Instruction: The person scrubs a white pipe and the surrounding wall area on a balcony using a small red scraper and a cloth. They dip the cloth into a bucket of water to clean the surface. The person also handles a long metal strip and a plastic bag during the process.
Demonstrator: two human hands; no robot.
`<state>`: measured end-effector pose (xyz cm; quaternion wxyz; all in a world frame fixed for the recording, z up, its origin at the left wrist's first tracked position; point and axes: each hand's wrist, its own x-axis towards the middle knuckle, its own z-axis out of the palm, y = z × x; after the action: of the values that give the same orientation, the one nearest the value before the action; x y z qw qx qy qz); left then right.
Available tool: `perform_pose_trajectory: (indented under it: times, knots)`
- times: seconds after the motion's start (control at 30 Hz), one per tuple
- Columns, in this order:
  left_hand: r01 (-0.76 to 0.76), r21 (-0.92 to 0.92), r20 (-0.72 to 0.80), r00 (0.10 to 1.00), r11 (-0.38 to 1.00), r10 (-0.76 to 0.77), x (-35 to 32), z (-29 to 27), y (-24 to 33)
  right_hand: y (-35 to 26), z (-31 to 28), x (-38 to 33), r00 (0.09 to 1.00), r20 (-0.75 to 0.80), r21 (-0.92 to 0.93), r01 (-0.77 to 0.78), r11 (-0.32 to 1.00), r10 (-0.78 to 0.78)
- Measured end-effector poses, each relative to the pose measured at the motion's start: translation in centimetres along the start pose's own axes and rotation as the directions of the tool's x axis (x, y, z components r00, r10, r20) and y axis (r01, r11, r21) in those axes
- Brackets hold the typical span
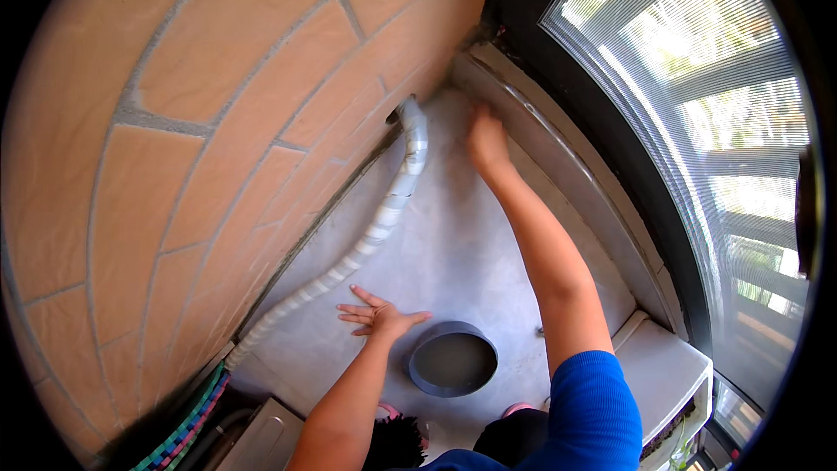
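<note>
My left hand point(380, 316) is spread with its fingers apart, over or on the pale floor point(453, 244) beside the wrapped pipe; nothing is in it. Out ahead, my right hand point(486, 138) reaches low along the raised sill point(558, 157) near the far corner. Its fingers are blurred, and whatever they may hold is hidden. Just right of my left wrist sits a round grey basin point(418, 375) with murky greyish liquid point(453, 359) inside.
A white-wrapped pipe point(370, 240) leaves the orange brick wall point(235, 157) and runs down along its foot. At right stand a dark-framed screen door point(689, 113) and a white box-like shelf point(667, 366). A coloured woven strip point(187, 427) lies lower left.
</note>
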<state>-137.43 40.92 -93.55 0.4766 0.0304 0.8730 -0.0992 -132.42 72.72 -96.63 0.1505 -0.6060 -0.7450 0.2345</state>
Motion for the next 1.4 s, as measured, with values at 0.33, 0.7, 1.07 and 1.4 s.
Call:
perform_pose_trajectory:
  times: [0.33, 0.7, 1.07, 1.4]
  knots:
    - [-0.002, 0.005, -0.026, 1.000, 1.000, 0.002, 0.1, 0.2, 0.1, -0.4, 0.5, 1.0, 0.983, -0.082, -0.093, 0.156, 0.983, -0.163]
    - [0.022, 0.016, -0.038, 0.999, 1.000, -0.021, 0.1, 0.4, 0.1, -2.4, -1.0, 1.9, 0.988, 0.128, -0.181, 0.105, 0.978, -0.083]
    - [-0.011, 0.011, -0.037, 0.999, 1.000, 0.012, 0.6, 0.6, -0.3, -2.8, -1.6, 2.0, 0.982, 0.171, -0.238, 0.119, 0.964, -0.079]
    - [0.009, 0.020, -0.035, 0.999, 1.000, -0.009, -0.4, 0.0, 0.4, -4.1, -3.8, 1.3, 0.996, 0.013, -0.105, 0.085, 0.991, -0.084]
